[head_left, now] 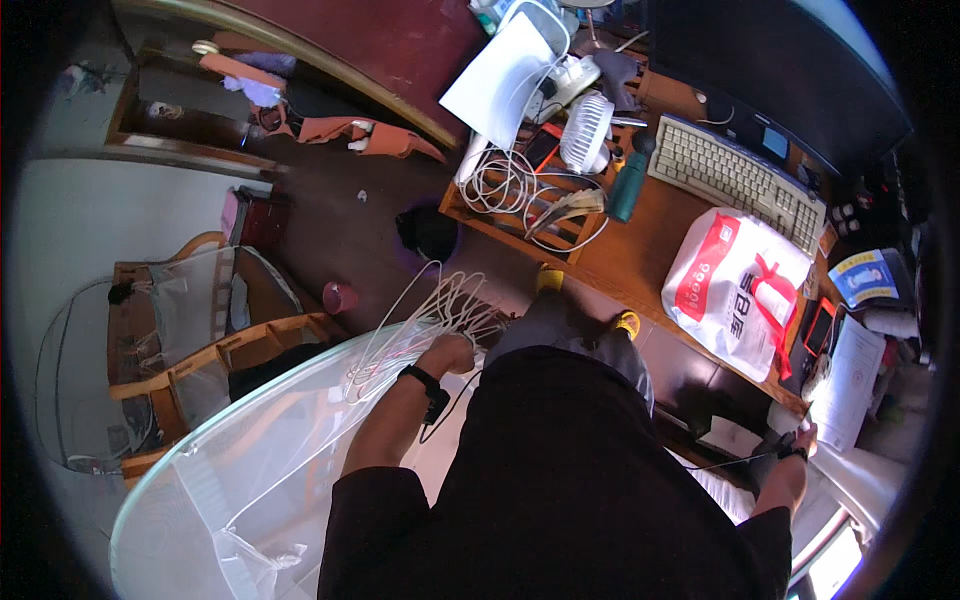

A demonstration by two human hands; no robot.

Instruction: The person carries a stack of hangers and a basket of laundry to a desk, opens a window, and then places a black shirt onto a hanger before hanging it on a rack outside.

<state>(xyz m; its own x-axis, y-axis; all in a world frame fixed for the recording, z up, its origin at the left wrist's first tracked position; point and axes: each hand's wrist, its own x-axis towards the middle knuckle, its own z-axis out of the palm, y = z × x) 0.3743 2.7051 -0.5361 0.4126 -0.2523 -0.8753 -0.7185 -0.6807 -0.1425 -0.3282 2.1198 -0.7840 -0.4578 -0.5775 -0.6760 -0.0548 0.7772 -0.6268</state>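
Observation:
My left hand (450, 353) is closed around a bunch of thin white wire clothes hangers (440, 312). The hangers fan out over the rim of a white mesh net (270, 410) with a pale green edge. A black strap device (432, 398) sits on my left wrist, with a thin black cable running from it. Far to the right, my right hand (806, 438) is beside the desk's near corner, close to some white printed sheets (848, 385). Its fingers are too small to make out, so whether it grips anything cannot be told.
On the wooden desk (620, 255) are a white and red plastic bag (735, 290), a keyboard (740, 180), a small white fan (587, 133), a green bottle (627, 187) and coiled white cable (497, 182). A wooden chair (220, 355) stands left; a pink cup (340, 296) is on the floor.

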